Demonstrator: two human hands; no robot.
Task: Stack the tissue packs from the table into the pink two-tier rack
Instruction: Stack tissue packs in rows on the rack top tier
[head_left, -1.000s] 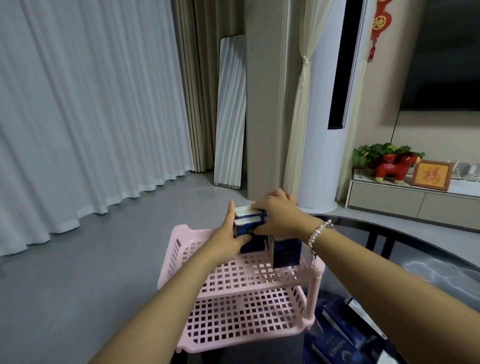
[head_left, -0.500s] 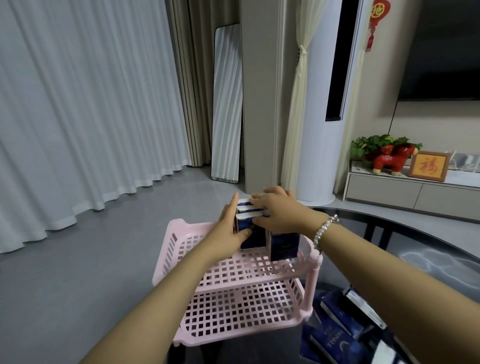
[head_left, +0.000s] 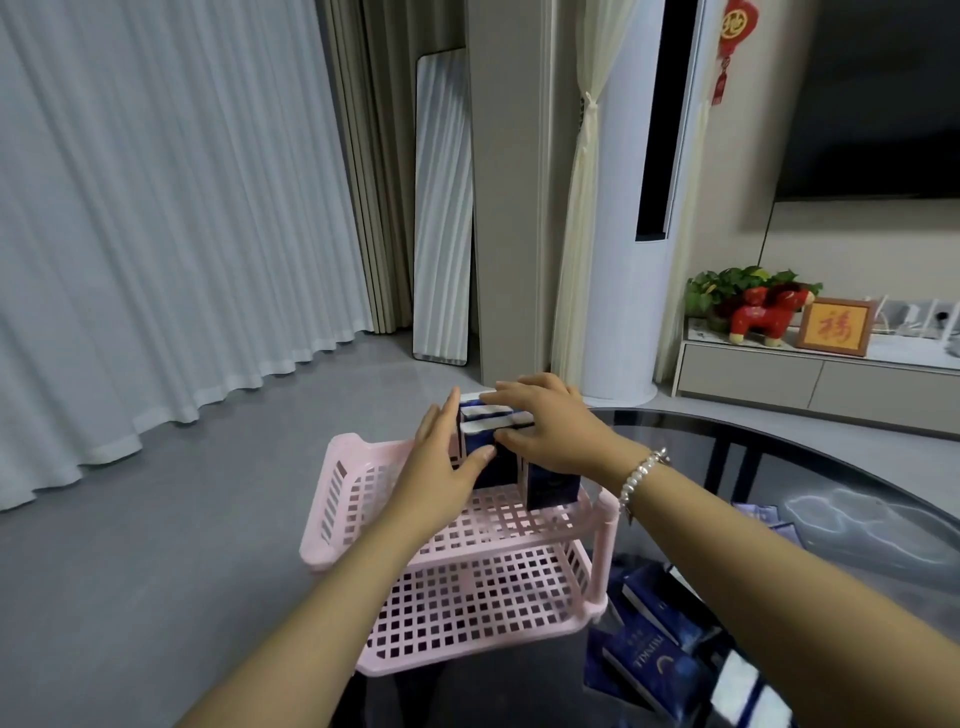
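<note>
The pink two-tier rack (head_left: 337, 467) stands at the left edge of a dark glass table (head_left: 769, 457). Several dark blue tissue packs (head_left: 550, 486) stand upright at the back right of its top tier. My left hand (head_left: 441, 467) presses flat against the left side of the packs, thumb on their front. My right hand (head_left: 556, 431) lies over their white-striped tops, with fingers across the top and thumb on the front face, holding them. The lower tier (head_left: 467, 613) shows only its bare grid. More blue tissue packs (head_left: 649, 660) lie on the table, right of the rack.
Grey floor and white curtains (head_left: 156, 234) fill the left. A leaning mirror (head_left: 441, 208) and a white tower air conditioner (head_left: 623, 234) stand behind the rack. A low cabinet (head_left: 810, 379) carries a plant, a red figurine and a framed picture.
The view has tilted and shifted slightly. Both hands stay on the packs in the top tier; my right hand's fingers have flattened over their tops.
</note>
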